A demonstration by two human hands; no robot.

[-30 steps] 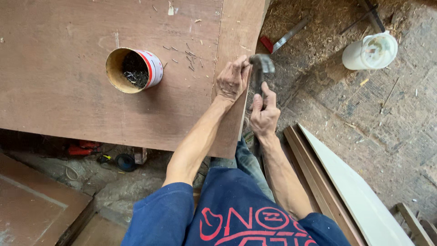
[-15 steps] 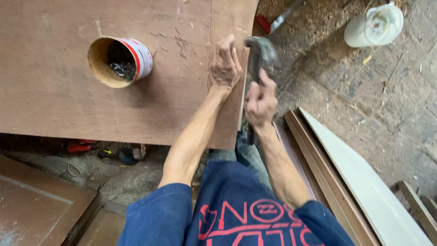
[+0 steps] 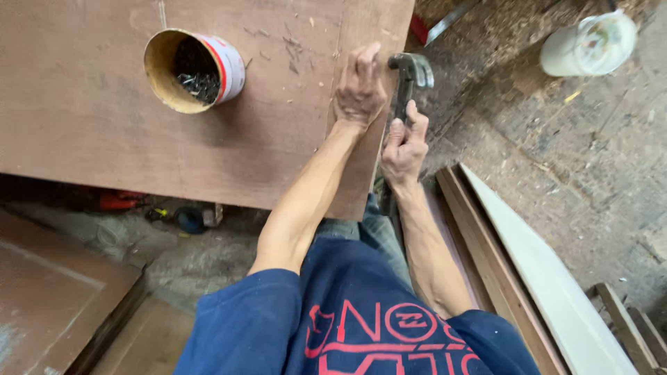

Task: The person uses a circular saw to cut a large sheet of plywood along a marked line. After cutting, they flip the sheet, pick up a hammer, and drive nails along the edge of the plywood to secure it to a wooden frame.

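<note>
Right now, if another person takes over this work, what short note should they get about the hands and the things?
Left hand: flat on the brown board, near its right edge.
Right hand: grips the hammer handle, head up beside that edge.
Tin of nails: lies on its side on the board, left of the hands.
Done: cannot tell; no driven nail is visible.
Left: whatever hammering this edge needs.

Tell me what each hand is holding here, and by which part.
The right hand grips a hammer by its handle, just below the metal head. The left hand holds nothing clearly visible; it rests on the plywood board near its edge.
</note>
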